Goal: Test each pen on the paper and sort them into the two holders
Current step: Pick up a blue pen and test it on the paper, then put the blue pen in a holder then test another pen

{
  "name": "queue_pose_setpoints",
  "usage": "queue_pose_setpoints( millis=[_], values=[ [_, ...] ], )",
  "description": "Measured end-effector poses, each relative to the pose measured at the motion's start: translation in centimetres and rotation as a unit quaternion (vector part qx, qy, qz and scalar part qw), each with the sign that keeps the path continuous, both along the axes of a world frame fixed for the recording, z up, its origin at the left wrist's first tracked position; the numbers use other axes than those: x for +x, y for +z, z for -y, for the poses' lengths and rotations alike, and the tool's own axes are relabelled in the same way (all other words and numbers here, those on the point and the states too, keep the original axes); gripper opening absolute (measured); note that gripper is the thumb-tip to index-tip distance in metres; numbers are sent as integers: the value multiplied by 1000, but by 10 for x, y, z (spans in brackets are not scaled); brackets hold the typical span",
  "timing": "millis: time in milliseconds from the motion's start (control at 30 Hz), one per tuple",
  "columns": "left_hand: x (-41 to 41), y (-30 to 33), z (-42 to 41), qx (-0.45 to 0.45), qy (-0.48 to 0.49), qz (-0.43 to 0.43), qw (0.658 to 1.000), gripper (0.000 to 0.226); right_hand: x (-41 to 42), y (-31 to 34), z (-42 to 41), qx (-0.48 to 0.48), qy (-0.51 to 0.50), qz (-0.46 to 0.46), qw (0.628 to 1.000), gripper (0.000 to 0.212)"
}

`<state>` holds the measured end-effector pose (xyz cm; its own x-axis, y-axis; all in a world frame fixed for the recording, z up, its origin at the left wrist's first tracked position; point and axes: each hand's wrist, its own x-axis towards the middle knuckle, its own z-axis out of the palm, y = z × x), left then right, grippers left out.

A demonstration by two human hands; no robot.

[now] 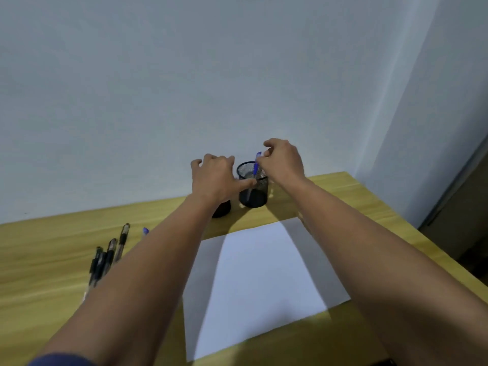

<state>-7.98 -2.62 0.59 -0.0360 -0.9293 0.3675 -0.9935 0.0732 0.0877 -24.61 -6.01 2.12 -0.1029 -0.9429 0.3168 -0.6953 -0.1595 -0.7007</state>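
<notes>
The right hand [284, 161] pinches the top of a blue-capped pen [255, 167] between thumb and fingertips, and the pen stands nearly upright inside the right-hand black mesh holder [253, 184], its lower end down in the cup. The left hand [215, 178] is spread loosely with nothing in it, its thumb lying against the side of that holder near the rim. Beneath the left hand and wrist sits a second dark holder [221, 208], mostly hidden, just beside the first. Both holders stand on the wooden desk [343, 196] close to the wall. A blank white sheet of paper [264, 281] lies between the forearms. To the left, several dark-capped pens [107, 257] lie in a loose row, with another blue pen [145, 230] partly hidden behind the left forearm.
</notes>
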Motion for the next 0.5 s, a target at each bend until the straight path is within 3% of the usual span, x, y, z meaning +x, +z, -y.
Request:
queue_pose_setpoints(
  millis=[100, 233, 500],
  values=[
    [23, 15, -29, -17, 11, -58, 998, 72, 10, 21, -25, -19, 11, 27, 999, 33],
    [80, 22, -70, -19, 26, -152, 988, 54, 42, 30, -62, -11, 58, 37, 998, 14],
    [176, -19, -133, 56, 68, -117, 989, 36, 137, -19, -125, 111, 200, -76, 970, 11]
  ],
)
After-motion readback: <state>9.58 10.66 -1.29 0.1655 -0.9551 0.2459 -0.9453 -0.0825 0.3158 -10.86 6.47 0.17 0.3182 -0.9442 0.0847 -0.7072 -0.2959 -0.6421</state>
